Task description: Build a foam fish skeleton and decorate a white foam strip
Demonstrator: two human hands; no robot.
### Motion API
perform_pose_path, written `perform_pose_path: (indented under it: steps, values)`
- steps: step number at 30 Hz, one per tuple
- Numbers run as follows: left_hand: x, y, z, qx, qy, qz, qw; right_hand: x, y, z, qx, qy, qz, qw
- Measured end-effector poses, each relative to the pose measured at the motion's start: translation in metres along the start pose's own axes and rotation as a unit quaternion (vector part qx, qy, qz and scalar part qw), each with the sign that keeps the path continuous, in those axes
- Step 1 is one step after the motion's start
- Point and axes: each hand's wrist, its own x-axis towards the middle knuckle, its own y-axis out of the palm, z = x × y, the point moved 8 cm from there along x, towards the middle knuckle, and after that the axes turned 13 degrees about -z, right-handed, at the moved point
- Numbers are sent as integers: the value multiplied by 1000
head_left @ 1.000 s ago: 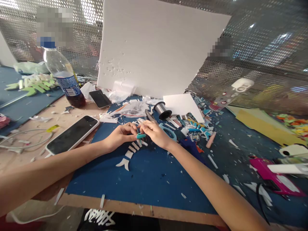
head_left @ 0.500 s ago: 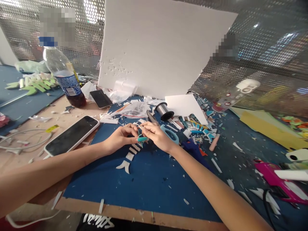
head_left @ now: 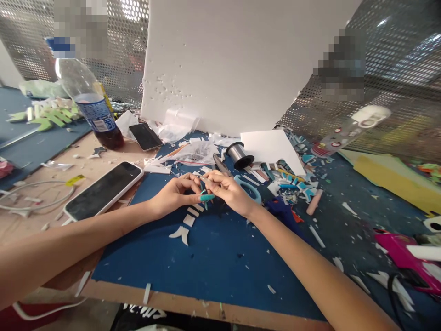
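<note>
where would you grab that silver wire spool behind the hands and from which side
Take the silver wire spool by its narrow wound middle, between the two wider black flanges, which would keep fingers from slipping off. It lies tilted on the blue mat, its dark end turned toward the camera. Coming from above looks best: the white sheet crowds its right, and the scissors and right hand its near side.

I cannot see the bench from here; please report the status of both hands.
Left hand and right hand meet, fingers pinched on small teal piece. White cut shapes lie just below on blue mat. Scissors and scraps close by right hand.
</note>
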Motion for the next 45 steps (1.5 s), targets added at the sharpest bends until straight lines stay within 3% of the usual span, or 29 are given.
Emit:
perform_pose_path:
  steps: [12, 20, 23, 34, 45]
  values:
    - [-2, -2, -1, 1, 32, -17, 999, 1, -3, -1, 116, 29, -29, 992]
    - [-5, -34, -20, 28, 141, -195, 970, 3, -6, -9, 152, 52, -45, 986]
    - [-6, -41, -24, 66, 162, -223, 959, 3, -6, -10, 157, 48, -42, 986]
    - [-10, -5, -22, 260, 164, -56, 950, 2, -4, -2, 119, 37, -45, 991]
    - [-9, -2, -22, 281, 174, -28, 943, 0, -1, -2, 87, 26, -21, 996]
